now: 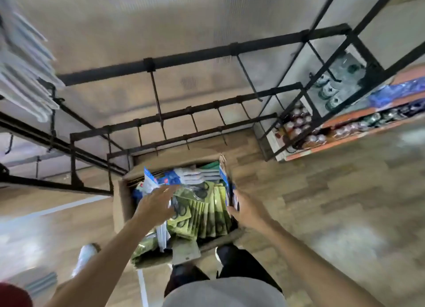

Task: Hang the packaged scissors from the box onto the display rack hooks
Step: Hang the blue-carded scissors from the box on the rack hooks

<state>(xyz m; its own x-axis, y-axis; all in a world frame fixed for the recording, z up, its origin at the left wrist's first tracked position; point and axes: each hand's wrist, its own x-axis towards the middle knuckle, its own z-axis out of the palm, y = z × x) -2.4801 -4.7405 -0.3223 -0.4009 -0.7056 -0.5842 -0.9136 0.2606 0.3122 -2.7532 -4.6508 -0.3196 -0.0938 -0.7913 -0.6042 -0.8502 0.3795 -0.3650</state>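
While left hand (pixel 156 203) reaches flat-fingered over packs in box (pixel 120 205), right hand (pixel 243 211) grips blue scissors pack (pixel 226 182), wood floor (pixel 322 203), black rack (pixel 207 54).

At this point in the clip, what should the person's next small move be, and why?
Probably lift the right hand toward a bare rack hook. It already grips blue-carded packs at the cardboard box edge, while the left hand lies flat over the packs inside, fingers straight, holding nothing. The hooks directly above hang bare.
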